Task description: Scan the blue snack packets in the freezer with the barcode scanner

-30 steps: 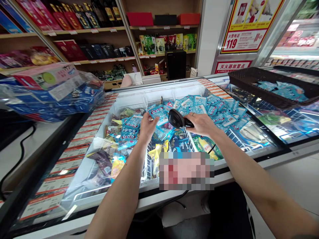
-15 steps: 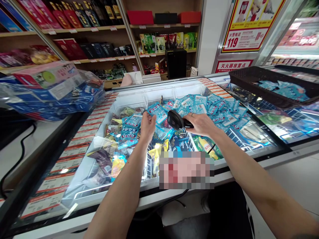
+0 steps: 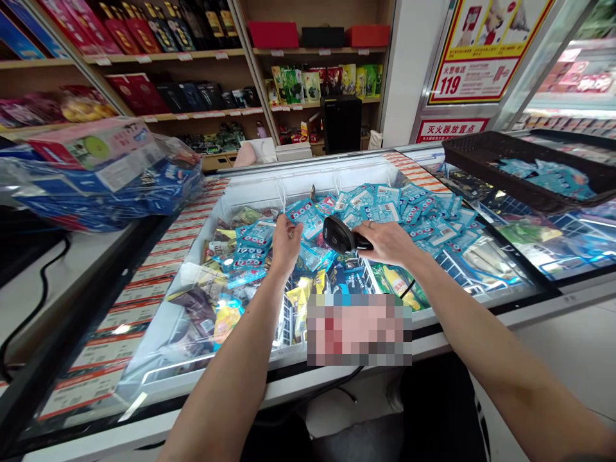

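Observation:
A black handheld barcode scanner (image 3: 339, 234) is gripped by its handle in my right hand (image 3: 387, 242), its head turned to the left. Across from it, my left hand (image 3: 287, 244) pinches the left edge of a blue ice-cream wrapper packet (image 3: 308, 219). The packet faces up, close to the scanner head. To the right spreads a heap of similar blue packets (image 3: 426, 215) on the freezer glass. More blue packets (image 3: 251, 250) lie left of my left hand. The scanner's cable is partly hidden below my right wrist.
Beneath me is a chest freezer (image 3: 139, 359) with a glass top, wire baskets and price labels. At the left sits a plastic-wrapped bundle of boxes (image 3: 101, 173). A brown basket (image 3: 481, 163) with blue packets stands at the right. Shelves (image 3: 202, 115) of goods line the back.
Almost nothing differs. Both hands stay in place with the scanner and the packet; the view has shifted very slightly.

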Tool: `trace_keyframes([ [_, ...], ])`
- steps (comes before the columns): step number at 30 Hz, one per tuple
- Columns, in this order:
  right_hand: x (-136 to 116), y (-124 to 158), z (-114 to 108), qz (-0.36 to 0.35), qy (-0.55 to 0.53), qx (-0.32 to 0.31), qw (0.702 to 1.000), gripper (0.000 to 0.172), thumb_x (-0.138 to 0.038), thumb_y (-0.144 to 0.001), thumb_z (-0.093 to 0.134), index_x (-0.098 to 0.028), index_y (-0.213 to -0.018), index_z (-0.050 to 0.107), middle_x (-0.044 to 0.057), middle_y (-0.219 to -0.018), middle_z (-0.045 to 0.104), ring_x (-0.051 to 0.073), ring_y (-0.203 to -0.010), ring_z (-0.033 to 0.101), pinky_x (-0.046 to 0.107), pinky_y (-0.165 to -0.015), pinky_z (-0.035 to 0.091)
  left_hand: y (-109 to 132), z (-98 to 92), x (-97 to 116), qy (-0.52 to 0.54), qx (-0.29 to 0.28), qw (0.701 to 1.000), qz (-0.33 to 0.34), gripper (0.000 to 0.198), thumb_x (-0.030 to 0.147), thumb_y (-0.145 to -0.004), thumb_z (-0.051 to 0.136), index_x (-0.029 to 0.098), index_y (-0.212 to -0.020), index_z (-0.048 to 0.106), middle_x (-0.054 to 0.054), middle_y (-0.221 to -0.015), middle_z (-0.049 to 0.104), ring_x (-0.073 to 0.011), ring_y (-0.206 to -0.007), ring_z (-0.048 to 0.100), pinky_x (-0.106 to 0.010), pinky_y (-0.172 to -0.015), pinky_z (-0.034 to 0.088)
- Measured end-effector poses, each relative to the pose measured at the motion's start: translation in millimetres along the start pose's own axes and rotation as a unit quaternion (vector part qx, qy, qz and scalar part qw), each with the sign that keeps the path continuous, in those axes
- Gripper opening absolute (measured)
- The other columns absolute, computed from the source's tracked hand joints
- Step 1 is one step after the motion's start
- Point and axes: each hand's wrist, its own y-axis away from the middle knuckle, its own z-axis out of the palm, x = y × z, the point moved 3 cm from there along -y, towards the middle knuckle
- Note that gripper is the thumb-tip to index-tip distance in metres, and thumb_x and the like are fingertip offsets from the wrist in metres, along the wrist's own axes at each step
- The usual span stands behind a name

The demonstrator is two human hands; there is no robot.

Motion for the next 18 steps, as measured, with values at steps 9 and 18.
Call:
trace_keyframes([
  [9, 0.7, -0.6, 0.0, -0.001, 0.004, -0.012, 1.000, 0.039, -0.045, -0.085, 0.047, -0.020, -0.114, 0.051, 0.005, -0.100, 0.063, 0.016, -0.080, 0.057, 0.027, -0.060, 0.034, -3.5, 1.5, -4.0, 0.026, 0.013, 0.999, 0.029, 0.022, 0.035, -0.078, 0.053, 0.020, -0.092, 0.047, 0.001, -0.079, 0.054, -0.0107, -0.070, 0.053, -0.025, -0.065, 0.044],
  [18, -0.3, -0.2, 0.8, -0.001, 0.018, -0.013, 1.000, 0.039, -0.045, -0.084, 0.047, -0.020, -0.114, 0.050, 0.004, -0.099, 0.063, 0.016, -0.078, 0.058, 0.027, -0.057, 0.032, -3.7, 2.8, -6.9, 0.026, 0.006, 1.000, 0.016, 0.021, 0.035, -0.078, 0.052, 0.020, -0.092, 0.046, 0.000, -0.079, 0.055, -0.0123, -0.072, 0.055, -0.027, -0.066, 0.045],
])
